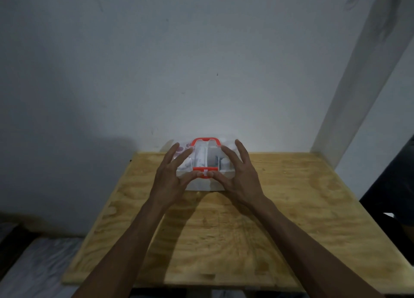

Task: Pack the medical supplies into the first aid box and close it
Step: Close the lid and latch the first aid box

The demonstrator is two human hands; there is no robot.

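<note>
The first aid box (205,184) is white with a clear lid, a red handle (206,140) and a red front latch (205,169). It stands at the far middle of the wooden table (224,219), lid down. Pale supplies show dimly through the lid. My left hand (172,174) rests on the box's left side, fingers spread over the lid, thumb pressing the latch. My right hand (237,174) mirrors it on the right side, thumb on the latch as well.
A grey-white wall rises right behind the box. A white pillar (349,96) stands at the table's right rear corner, with a dark object (394,185) beyond the right edge. Floor shows past the left edge.
</note>
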